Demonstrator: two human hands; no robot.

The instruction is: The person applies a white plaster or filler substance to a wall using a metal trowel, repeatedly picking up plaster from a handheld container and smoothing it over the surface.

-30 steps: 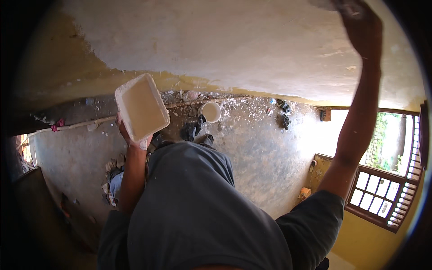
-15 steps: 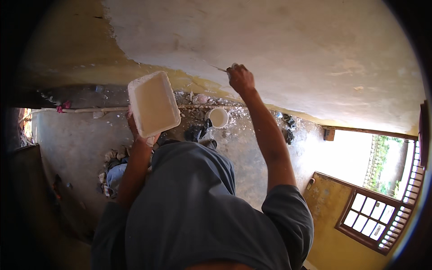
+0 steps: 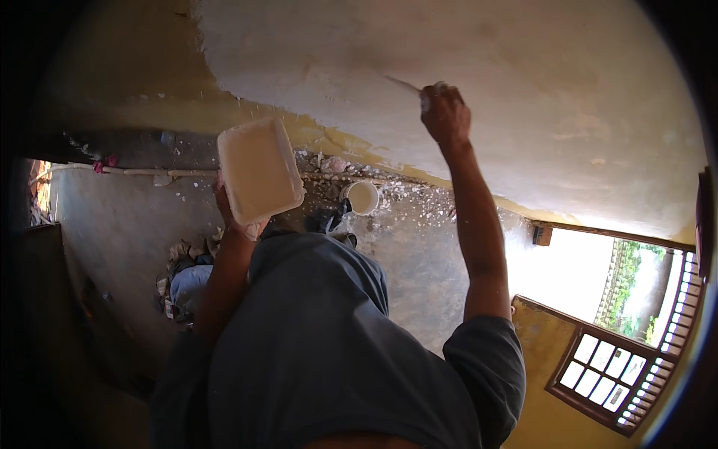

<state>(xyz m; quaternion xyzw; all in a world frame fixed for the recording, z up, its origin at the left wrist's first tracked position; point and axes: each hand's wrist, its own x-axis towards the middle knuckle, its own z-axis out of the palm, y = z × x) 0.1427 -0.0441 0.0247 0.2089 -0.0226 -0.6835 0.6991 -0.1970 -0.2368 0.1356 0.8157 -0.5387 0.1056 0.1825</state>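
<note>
Head view: a pale cream, box-shaped open tub (image 3: pixel 273 209) is held up by the left hand (image 3: pixel 234 223) at its near left corner, with fingers seen along the side and the rest hidden. Smooth cream paste (image 3: pixel 260 165) is held inside, so the tub will likely feel a bit heavy, with stiff walls and a slippery rim. It is best held from below, under the middle. Well to the right of that grip, a thin, flat, blurry tool (image 3: pixel 404 83) is gripped by the right hand (image 3: pixel 447 120), with the fingers curled tight. Its thin end is pointed left at the pale, coated wall (image 3: pixel 538 75); whether they touch cannot be told. Right of the left grip, a round white bucket (image 3: pixel 376 195) is seen on the grey floor (image 3: pixel 426 262). Down and left of that grip, a light blue cloth bundle (image 3: pixel 190 284) is partly hidden.
</note>
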